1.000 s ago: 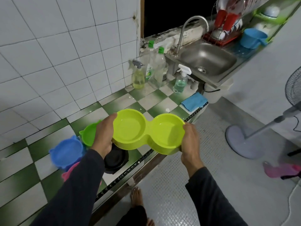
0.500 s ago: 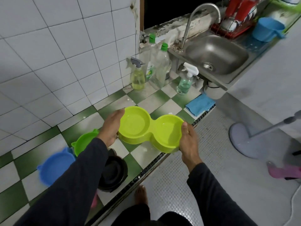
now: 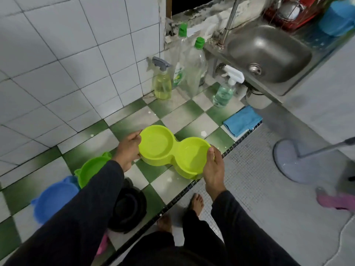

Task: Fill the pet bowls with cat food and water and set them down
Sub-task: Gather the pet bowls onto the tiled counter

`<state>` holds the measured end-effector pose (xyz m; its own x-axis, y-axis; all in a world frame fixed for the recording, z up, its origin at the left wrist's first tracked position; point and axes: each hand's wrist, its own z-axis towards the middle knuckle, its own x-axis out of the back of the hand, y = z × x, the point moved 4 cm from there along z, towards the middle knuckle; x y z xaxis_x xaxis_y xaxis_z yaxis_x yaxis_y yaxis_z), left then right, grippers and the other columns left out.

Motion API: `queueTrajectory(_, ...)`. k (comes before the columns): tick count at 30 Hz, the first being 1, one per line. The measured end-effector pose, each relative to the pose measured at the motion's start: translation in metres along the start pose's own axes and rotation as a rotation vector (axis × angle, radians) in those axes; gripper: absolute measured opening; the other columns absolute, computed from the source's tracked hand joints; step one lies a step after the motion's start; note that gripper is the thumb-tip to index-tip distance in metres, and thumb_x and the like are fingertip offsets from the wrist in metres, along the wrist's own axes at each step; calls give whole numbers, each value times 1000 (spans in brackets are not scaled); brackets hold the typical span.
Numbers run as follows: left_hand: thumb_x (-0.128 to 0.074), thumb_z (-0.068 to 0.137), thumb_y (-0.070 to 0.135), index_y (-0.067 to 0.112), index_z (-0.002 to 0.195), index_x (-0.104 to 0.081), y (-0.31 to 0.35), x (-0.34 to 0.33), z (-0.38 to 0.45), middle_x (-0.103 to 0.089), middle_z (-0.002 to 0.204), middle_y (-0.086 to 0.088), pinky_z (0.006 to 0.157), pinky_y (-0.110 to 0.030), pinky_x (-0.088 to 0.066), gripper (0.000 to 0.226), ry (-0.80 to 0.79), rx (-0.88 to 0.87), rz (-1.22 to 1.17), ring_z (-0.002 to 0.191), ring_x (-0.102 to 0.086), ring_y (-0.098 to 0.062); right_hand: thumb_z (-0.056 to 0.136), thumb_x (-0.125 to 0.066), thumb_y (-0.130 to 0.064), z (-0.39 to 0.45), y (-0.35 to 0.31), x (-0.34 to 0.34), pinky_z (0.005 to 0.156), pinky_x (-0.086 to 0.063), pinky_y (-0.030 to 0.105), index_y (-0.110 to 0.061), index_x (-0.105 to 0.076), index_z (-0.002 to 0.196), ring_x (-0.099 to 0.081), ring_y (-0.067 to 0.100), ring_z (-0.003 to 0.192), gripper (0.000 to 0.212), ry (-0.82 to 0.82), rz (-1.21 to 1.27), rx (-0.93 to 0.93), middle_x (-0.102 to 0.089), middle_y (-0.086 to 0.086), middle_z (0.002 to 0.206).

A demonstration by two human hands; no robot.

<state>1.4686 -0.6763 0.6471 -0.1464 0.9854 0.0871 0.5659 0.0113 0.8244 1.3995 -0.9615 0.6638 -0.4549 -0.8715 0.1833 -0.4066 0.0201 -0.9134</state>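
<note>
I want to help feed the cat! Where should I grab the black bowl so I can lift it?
Probably by its outer rim. The black bowl sits upright on the checkered counter close to the front edge, so come from the front and above, thumb inside and fingers outside the wall. The left sleeve hides its left side, and the green bowl and blue bowl crowd that side too.

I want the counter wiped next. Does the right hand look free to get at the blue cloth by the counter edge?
Probably not yet. The right hand grips one end of the lime double bowl and the left hand holds the other. The blue cloth lies uncovered beyond it, nothing between, so letting go would likely free the way.
</note>
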Motion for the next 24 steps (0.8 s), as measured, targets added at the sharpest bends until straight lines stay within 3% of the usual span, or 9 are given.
queueTrajectory(6,-52,108,25,20,128,-63,4,-7,23,-67,126,-11,97,-60,-55,23,54,-15,74,117,-64,-36,108,-41,-40,12,15,-2,94,-41,31,-22,-54,140,-50,18,121,39,-38,-21,-91,-52,0,136)
queueTrajectory(11,-53,108,24,23,122,-65,-5,-11,44,-68,124,-10,99,-58,-55,19,43,0,137,117,-64,-34,108,-43,-37,16,32,0,97,-46,36,-24,-55,137,-52,21,121,34,-65,-79,-144,-53,2,135)
queueTrajectory(14,-49,108,18,22,127,-66,-8,-14,55,-70,123,-6,104,-54,-52,26,27,-24,181,117,-65,-30,107,-48,-31,17,40,-1,98,-50,41,-23,-58,127,-56,25,116,25,-60,-151,-126,-58,7,127)
queueTrajectory(18,-46,108,10,16,136,-64,-3,-22,63,-68,129,-9,107,-49,-51,34,-4,-51,198,121,-63,-29,105,-51,-25,11,50,-1,88,-45,32,-15,-61,126,-58,23,111,25,-55,-183,-149,-61,6,120)
queueTrajectory(24,-50,105,10,20,123,-64,1,-26,70,-69,120,-7,103,-56,-53,25,-8,-38,253,114,-65,-29,100,-52,-42,2,61,-1,102,-50,49,-24,-61,129,-58,26,113,35,-43,-305,-164,-59,10,123)
